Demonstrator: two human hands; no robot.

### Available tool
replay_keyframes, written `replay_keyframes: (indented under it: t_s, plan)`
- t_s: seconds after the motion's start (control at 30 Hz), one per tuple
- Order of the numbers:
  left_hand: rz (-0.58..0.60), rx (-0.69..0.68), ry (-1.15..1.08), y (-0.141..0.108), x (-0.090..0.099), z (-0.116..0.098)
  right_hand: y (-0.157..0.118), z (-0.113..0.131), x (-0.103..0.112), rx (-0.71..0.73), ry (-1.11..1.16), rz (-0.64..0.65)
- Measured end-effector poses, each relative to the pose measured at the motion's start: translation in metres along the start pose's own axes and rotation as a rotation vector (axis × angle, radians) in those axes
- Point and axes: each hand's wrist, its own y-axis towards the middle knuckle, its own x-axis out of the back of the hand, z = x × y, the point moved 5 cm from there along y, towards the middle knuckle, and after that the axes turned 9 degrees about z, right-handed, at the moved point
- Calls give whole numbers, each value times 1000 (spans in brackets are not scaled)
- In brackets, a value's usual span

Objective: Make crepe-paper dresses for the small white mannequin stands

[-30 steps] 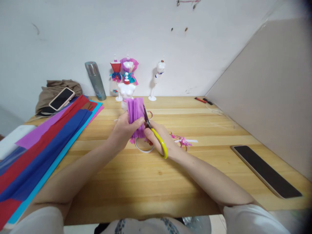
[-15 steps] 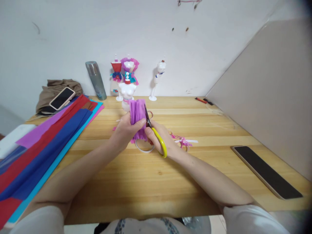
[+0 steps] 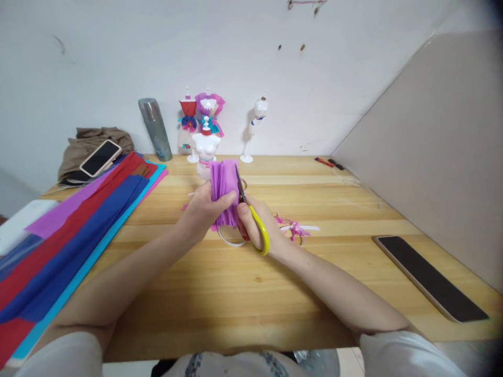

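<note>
Pleated purple paper (image 3: 225,188) is pinched between the thumb and fingers of my left hand (image 3: 204,207), above the middle of the table. My right hand (image 3: 255,222) grips yellow-handled scissors (image 3: 264,234), their dark blades pointing up along the paper's right edge. Below the paper a white ring (image 3: 230,242) shows in part. Just behind my hands stands a small white mannequin torso (image 3: 206,146). Pink scraps and ribbon (image 3: 295,229) lie to the right of my right hand.
Folded coloured sheets (image 3: 90,220) cover the left side, near a phone (image 3: 100,158) on brown cloth (image 3: 94,137). A grey bottle (image 3: 156,131) and dressed mannequins (image 3: 188,118) stand at the wall. A black tablet-like object (image 3: 430,277) lies at right; markers (image 3: 324,162) lie at the back.
The scissors and my right hand have shifted slightly right relative to the paper. The purple paper's right part looks a little more spread out, and the white ring is more covered.
</note>
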Motion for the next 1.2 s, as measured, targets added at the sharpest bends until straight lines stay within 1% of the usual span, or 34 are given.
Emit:
replay_keyframes:
  t_s: [0.1,0.17,0.37,0.57,0.7,0.8,0.97,1.1,1.2]
  plan:
    - [15,-7,-25,0,-1,0,-1,0,0,-27,35,-32]
    - [13,-8,-34,0,0,-1,-2,2,0,-18,53,-33]
    - [38,-64,-71,2,3,-4,-1,6,3,45,78,25]
    - [40,-83,18,2,3,-7,0,6,8,55,89,34]
    - [20,-49,97,2,2,-9,0,9,11,70,73,31]
    - [-10,-18,162,1,2,-8,0,11,13,48,72,29]
    - [-47,28,176,1,4,-2,0,12,13,41,66,24]
    - [-17,-33,118,2,3,-5,1,11,11,36,32,20]
    - [-5,-64,136,2,4,-9,0,12,8,20,14,41]
